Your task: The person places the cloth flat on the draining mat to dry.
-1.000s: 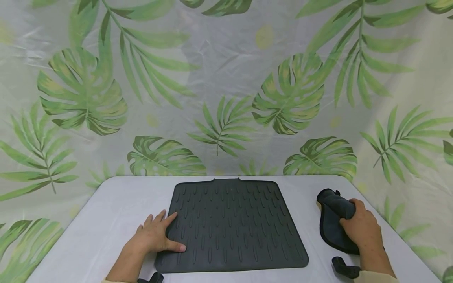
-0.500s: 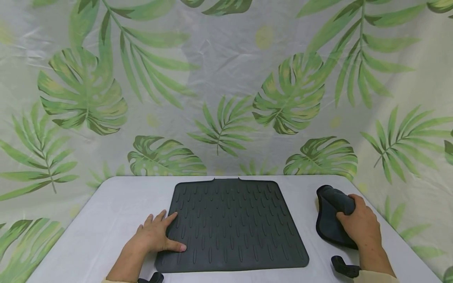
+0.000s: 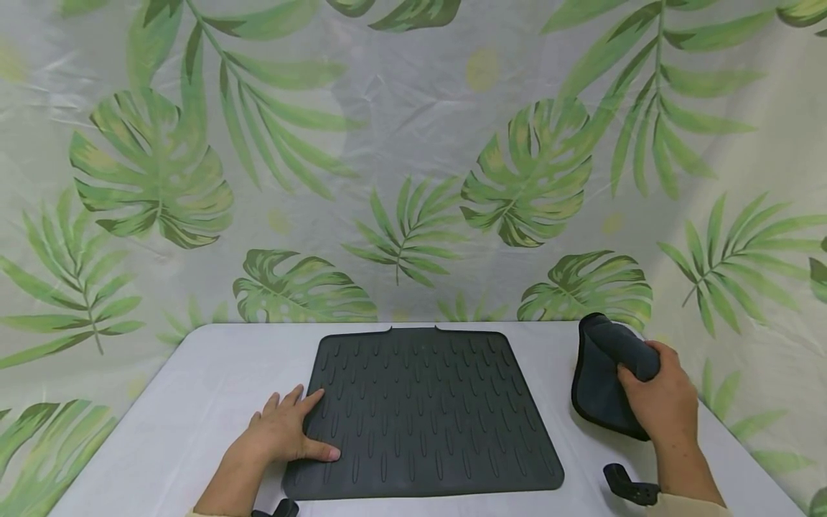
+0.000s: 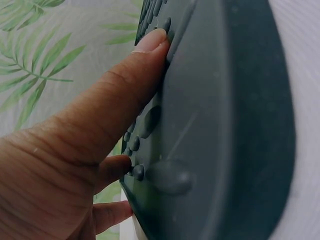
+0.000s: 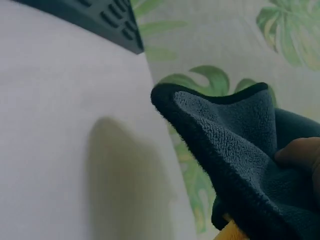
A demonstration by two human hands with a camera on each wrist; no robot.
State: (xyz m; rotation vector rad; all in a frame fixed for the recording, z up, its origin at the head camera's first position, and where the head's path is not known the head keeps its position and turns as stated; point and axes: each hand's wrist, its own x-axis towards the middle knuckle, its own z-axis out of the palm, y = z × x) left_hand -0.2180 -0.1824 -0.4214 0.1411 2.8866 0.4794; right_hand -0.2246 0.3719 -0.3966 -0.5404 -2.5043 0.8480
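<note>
Right hand point(image 3: 665, 402): curled, thumb and fingers pinching a dark blue-grey plush cloth with black edging point(image 3: 604, 384). Grip sat on the cloth's right side, at the near end of a thick rolled fold; rest of the cloth extended left and far of the fingers. In the right wrist view the thumb pressed into the fold, the cloth jutted out over the table, and a soft shadow point(image 5: 127, 180) lay on the tabletop left of it. Small yellow patch point(image 5: 232, 232) showed under the cloth; couldn't tell what it was.

Left hand point(image 3: 278, 431): fingers straight and spread wide. Thumb lay on the top of a dark grey rectangular rubber-looking mat with raised oblong ridges point(image 3: 426, 413), toward its near-left corner. Index fingertip was at the mat's left edge; other fingers pointed off to the left of it, contact unclear.

Mat lay flat, mid-table, between the hands. Cloth was right of the mat, well apart from the left hand, with a strip of white table point(image 3: 181, 416) between cloth and mat. Black wrist mount point(image 3: 629, 488) sat near and left of the right wrist, by a beige sleeve point(image 3: 688, 506). Far side: pale backdrop printed with green leaves point(image 3: 413, 108), behind the table.
</note>
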